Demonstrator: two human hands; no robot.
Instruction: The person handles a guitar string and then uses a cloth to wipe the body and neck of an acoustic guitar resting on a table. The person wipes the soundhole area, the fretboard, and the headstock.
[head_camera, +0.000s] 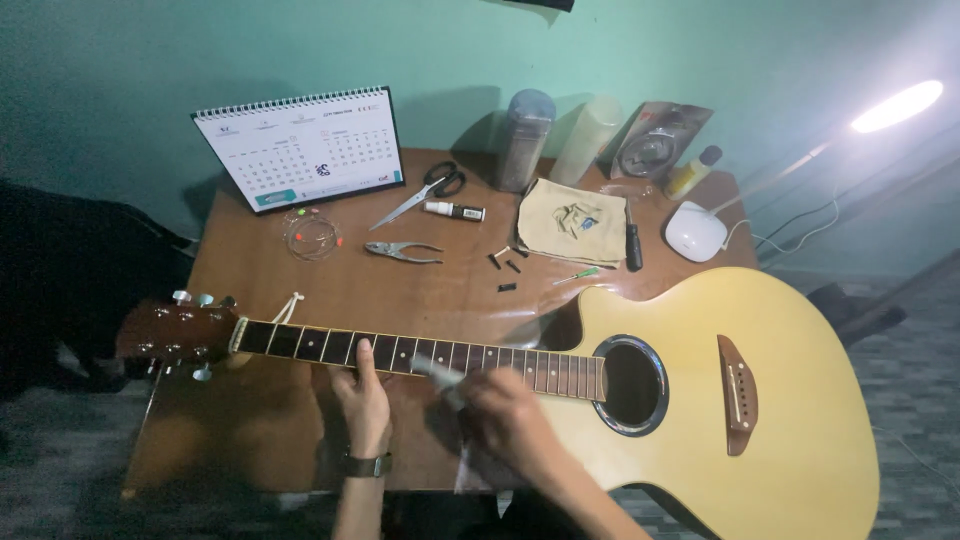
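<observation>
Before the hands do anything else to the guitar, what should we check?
1. Guitar lying flat on the table: ok.
2. Left hand steadying the neck: ok.
3. Right hand gripping a whitish thing: cannot tell what, it is blurred.
4. Strings on the neck: cannot tell.
5. Pliers and scissors away from the guitar: ok.
6. Lamp lit: ok.

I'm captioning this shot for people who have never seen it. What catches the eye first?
A pale acoustic guitar lies stringless across the wooden table. The left hand grips its neck while the blurred right hand holds a whitish cloth over the fretboard. Behind, a desk calendar and a glowing lamp.
</observation>
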